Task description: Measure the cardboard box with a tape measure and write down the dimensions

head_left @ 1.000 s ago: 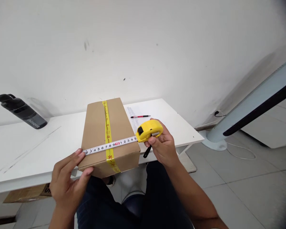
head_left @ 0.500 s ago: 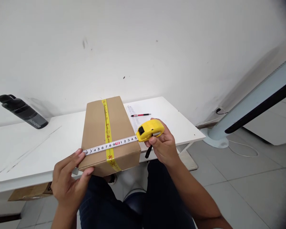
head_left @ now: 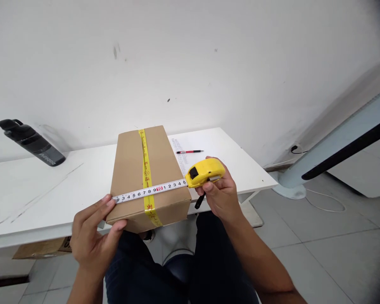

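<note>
A brown cardboard box (head_left: 131, 164) with a strip of yellow printed tape down its top sits at the front edge of the white table. Across the top, near the front edge, stretches the white blade of a tape measure (head_left: 136, 194). My left hand (head_left: 93, 232) pins the blade's end at the box's left edge with its fingertips, its thumb against the front face. At the box's right edge my right hand (head_left: 223, 196) is closed around the yellow tape measure case (head_left: 209, 169). A black strap (head_left: 199, 201) hangs below the case.
Behind the case, a red and black pen (head_left: 190, 151) lies on a sheet of paper with writing (head_left: 180, 159). A black bottle (head_left: 34, 143) stands at the table's left. To the right, a pale blue column (head_left: 335, 147) rises from the floor on a round base.
The view has shifted slightly, so the box and table appear a little further right. Both hands keep their hold, and the blade stays stretched across the box.
</note>
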Demonstrator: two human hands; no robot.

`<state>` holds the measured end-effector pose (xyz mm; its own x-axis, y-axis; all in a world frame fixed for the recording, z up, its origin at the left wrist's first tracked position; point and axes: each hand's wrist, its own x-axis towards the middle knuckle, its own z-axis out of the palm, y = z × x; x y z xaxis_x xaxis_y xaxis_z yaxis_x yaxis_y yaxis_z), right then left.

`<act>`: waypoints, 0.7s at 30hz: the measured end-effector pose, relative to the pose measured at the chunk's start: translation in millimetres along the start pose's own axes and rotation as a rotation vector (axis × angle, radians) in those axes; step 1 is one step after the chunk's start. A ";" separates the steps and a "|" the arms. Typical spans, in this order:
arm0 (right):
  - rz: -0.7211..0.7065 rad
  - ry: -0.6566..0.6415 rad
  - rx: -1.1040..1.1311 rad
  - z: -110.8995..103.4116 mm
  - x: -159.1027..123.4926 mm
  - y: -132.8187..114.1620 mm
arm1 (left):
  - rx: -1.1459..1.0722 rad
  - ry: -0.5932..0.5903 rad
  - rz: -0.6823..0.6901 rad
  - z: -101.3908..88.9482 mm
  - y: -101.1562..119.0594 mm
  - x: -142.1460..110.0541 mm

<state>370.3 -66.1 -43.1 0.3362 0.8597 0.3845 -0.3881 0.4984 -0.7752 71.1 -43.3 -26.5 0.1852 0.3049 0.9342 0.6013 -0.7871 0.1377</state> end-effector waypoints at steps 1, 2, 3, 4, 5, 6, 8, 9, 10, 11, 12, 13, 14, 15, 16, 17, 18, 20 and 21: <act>-0.001 0.000 -0.005 0.1 0.5 0.1 | -0.005 -0.004 -0.002 0.3 0.2 0.5; -0.001 0.003 -0.012 0.3 1.0 0.2 | -0.008 -0.006 -0.002 0.7 0.4 1.2; -0.003 0.007 -0.017 0.5 1.4 0.3 | -0.008 -0.004 -0.001 1.2 0.6 1.8; -0.003 0.010 -0.018 0.7 1.8 0.4 | -0.009 0.001 0.002 1.8 0.7 2.3; -0.003 0.013 -0.016 0.9 1.9 0.5 | -0.010 0.011 0.006 2.4 0.7 2.7; 0.000 0.016 -0.013 1.1 1.9 0.5 | -0.010 0.015 0.009 2.8 0.6 2.8; 0.009 0.020 -0.009 1.4 1.5 0.5 | -0.008 0.018 0.015 3.3 0.4 2.6; 0.016 0.022 -0.011 1.4 1.2 0.3 | -0.005 0.016 0.017 3.3 0.2 2.2; 0.023 0.025 -0.016 1.4 0.9 0.1 | -0.002 0.015 0.019 3.0 0.0 1.8; 0.025 0.026 -0.020 1.4 0.6 -0.3 | 0.001 0.015 0.021 2.6 -0.1 1.3; 0.023 0.027 -0.023 1.4 0.5 -0.6 | 0.003 0.016 0.021 2.1 -0.1 0.8; 0.018 0.027 -0.022 1.5 0.4 -0.9 | 0.004 0.016 0.020 1.4 -0.1 0.2; 0.013 0.027 -0.021 1.6 0.3 -1.1 | 0.006 0.010 0.014 0.7 0.0 -0.3; 0.009 0.026 -0.020 1.7 0.3 -1.3 | 0.011 0.002 0.007 0.1 0.1 -0.8; 0.008 0.026 -0.019 1.8 0.2 -1.5 | 0.018 -0.007 0.001 -0.6 0.3 -1.2; 0.008 0.026 -0.020 2.0 0.0 -1.6 | 0.026 -0.015 -0.004 -1.1 0.5 -1.6; 0.011 0.028 -0.023 2.2 -0.2 -1.7 | 0.033 -0.020 -0.007 -1.6 0.6 -2.0; 0.010 0.034 -0.027 2.6 -0.7 -2.1 | 0.043 -0.019 -0.008 -2.1 0.7 -2.6; 0.007 0.036 -0.027 2.9 -0.9 -2.4 | 0.044 -0.018 -0.005 -2.2 0.7 -2.8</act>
<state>368.5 -67.8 -40.1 0.3648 0.8583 0.3609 -0.3676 0.4889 -0.7911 69.2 -45.9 -28.3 0.1955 0.3187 0.9275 0.6362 -0.7610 0.1274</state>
